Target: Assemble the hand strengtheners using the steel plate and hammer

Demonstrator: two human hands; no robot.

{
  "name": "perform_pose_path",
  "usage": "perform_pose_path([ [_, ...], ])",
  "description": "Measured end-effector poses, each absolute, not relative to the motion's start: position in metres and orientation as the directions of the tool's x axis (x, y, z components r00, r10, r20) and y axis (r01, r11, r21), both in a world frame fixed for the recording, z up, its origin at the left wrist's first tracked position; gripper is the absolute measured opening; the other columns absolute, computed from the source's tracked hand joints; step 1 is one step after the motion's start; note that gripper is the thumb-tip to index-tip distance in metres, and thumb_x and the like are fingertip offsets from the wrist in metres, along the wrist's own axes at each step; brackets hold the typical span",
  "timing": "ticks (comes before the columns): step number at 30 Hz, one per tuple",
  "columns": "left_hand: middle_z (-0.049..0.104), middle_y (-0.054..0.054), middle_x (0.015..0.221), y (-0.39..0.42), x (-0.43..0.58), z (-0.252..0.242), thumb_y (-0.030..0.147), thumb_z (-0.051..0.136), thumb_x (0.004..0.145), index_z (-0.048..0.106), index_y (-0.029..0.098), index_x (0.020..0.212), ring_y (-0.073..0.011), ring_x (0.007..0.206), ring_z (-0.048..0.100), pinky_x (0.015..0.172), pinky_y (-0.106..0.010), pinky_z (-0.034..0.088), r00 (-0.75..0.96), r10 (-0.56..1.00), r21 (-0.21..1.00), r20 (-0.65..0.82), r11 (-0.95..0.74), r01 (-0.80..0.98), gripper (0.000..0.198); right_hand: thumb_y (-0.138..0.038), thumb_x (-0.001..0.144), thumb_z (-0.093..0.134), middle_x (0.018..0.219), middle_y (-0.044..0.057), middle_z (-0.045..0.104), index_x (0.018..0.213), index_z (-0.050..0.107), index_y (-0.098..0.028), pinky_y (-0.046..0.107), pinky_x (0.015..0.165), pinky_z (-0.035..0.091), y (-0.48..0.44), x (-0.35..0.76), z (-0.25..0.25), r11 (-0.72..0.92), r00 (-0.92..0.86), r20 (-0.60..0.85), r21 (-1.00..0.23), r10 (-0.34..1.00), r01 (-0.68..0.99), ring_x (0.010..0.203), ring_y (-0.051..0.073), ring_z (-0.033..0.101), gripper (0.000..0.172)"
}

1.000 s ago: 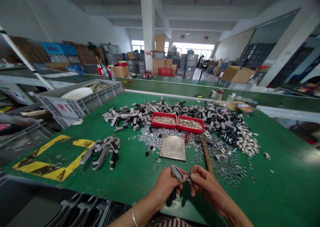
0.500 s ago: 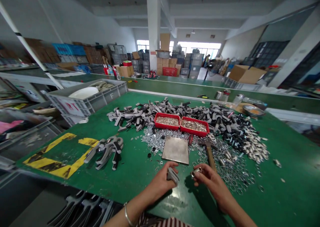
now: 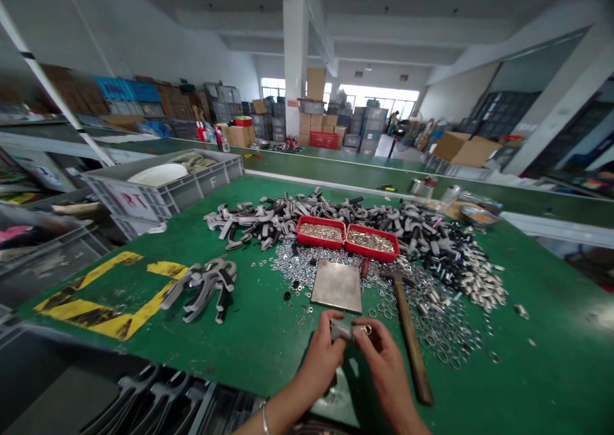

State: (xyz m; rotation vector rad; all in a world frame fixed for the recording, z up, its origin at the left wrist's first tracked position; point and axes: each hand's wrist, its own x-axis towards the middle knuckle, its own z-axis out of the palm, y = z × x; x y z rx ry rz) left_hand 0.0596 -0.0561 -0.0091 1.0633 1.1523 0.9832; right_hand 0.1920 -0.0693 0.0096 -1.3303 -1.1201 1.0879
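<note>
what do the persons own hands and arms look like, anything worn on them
The left hand and right hand are bare, with no gloves, and the forearms show no sleeves. A thin silver bangle circles the left wrist.

1. On my feed, my left forearm (image 3: 281, 412) and right forearm (image 3: 400, 409) rise from the bottom edge and angle inward toward each other.
2. My left hand (image 3: 322, 358) is closed in a firm grip, its fingers (image 3: 330, 326) curled around what it holds.
3. My right hand (image 3: 381, 358) forms a narrower pinching grip, its fingertips (image 3: 361, 332) pointing toward my left hand.
4. My hands are just beside each other, low in view.
</note>
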Motion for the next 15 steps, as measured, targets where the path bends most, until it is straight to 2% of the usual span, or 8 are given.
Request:
perform_pose_path([
  [3,0.054,0.005,0.076,-0.068,0.045,0.001,0.018,0.058,0.077,0.045,0.021,0.110,-0.0063,0.047,0.044,0.047,-0.020,0.034,0.463,0.854,0.961,-0.236,0.277,-0.021,0.035,-0.051,0.080,0.071,0.089,0.001,0.067,0.092,0.067,-0.023,0.031,0.077,0.046,-0.070,0.199,0.011,-0.038,0.027,-0.037,-0.999,0.999,0.033,0.085,0.022,0.060,0.030],
  [5,0.059,0.003,0.080,-0.074,0.036,0.008,0.023,0.065,0.077,0.047,0.021,0.112,-0.0062,0.050,0.049,0.049,-0.019,0.038,0.675,0.700,0.935,-0.233,0.351,-0.042,0.040,-0.050,0.080,0.071,0.089,0.001,0.065,0.090,0.067,-0.023,0.030,0.074,0.046,-0.068,0.206,0.013,-0.073,-0.088,-0.072,-0.997,0.993,-0.011,0.082,0.020,0.059,0.029],
  [7,0.065,-0.002,0.085,-0.075,0.031,0.010,0.035,0.067,0.080,0.047,0.019,0.114,-0.0070,0.052,0.051,0.050,-0.020,0.039,0.738,0.632,0.884,-0.236,0.454,-0.106,0.042,-0.050,0.085,0.065,0.084,0.001,0.064,0.091,0.067,-0.022,0.030,0.072,0.047,-0.062,0.218,0.012,-0.113,-0.234,-0.113,-0.994,0.966,0.014,0.078,0.019,0.059,0.029],
  [9,0.067,-0.006,0.083,-0.070,0.031,0.007,0.046,0.061,0.085,0.049,0.018,0.106,-0.0063,0.048,0.047,0.045,-0.019,0.034,0.654,0.703,0.833,-0.279,0.516,-0.199,0.038,-0.048,0.089,0.060,0.082,0.003,0.065,0.091,0.068,-0.022,0.033,0.075,0.047,-0.051,0.236,0.005,-0.030,-0.273,-0.087,-0.978,0.958,0.207,0.079,0.021,0.059,0.027],
  [10,0.068,-0.006,0.080,-0.065,0.032,0.005,0.050,0.058,0.087,0.048,0.018,0.100,-0.0059,0.045,0.045,0.043,-0.018,0.031,0.561,0.770,0.822,-0.304,0.509,-0.253,0.036,-0.045,0.090,0.058,0.085,0.005,0.065,0.090,0.068,-0.021,0.036,0.079,0.047,-0.044,0.247,0.000,0.071,-0.238,-0.023,-0.923,0.971,0.379,0.083,0.023,0.059,0.026],
  [12,0.068,-0.005,0.080,-0.050,0.033,0.001,0.051,0.056,0.088,0.047,0.019,0.094,-0.0061,0.047,0.046,0.044,-0.018,0.030,0.362,0.877,0.826,-0.315,0.441,-0.350,0.034,-0.037,0.091,0.056,0.093,0.009,0.066,0.089,0.068,-0.021,0.043,0.085,0.045,-0.028,0.272,-0.013,0.231,-0.150,0.178,-0.654,0.972,0.720,0.091,0.028,0.057,0.020],
  [14,0.069,-0.006,0.087,-0.031,0.033,0.001,0.053,0.055,0.089,0.048,0.019,0.098,-0.0080,0.055,0.053,0.050,-0.019,0.037,0.276,0.921,0.851,-0.276,0.368,-0.375,0.036,-0.030,0.092,0.053,0.093,0.012,0.066,0.083,0.067,-0.021,0.046,0.085,0.044,-0.014,0.295,-0.024,0.266,-0.154,0.287,-0.410,0.946,0.872,0.092,0.030,0.055,0.019],
  [15,0.069,-0.006,0.089,-0.021,0.032,0.002,0.054,0.056,0.088,0.050,0.018,0.099,-0.0090,0.057,0.055,0.052,-0.020,0.039,0.280,0.926,0.872,-0.255,0.345,-0.347,0.038,-0.028,0.092,0.051,0.089,0.013,0.066,0.079,0.066,-0.022,0.045,0.082,0.044,-0.008,0.303,-0.028,0.271,-0.167,0.291,-0.364,0.942,0.891,0.088,0.030,0.054,0.021],
])
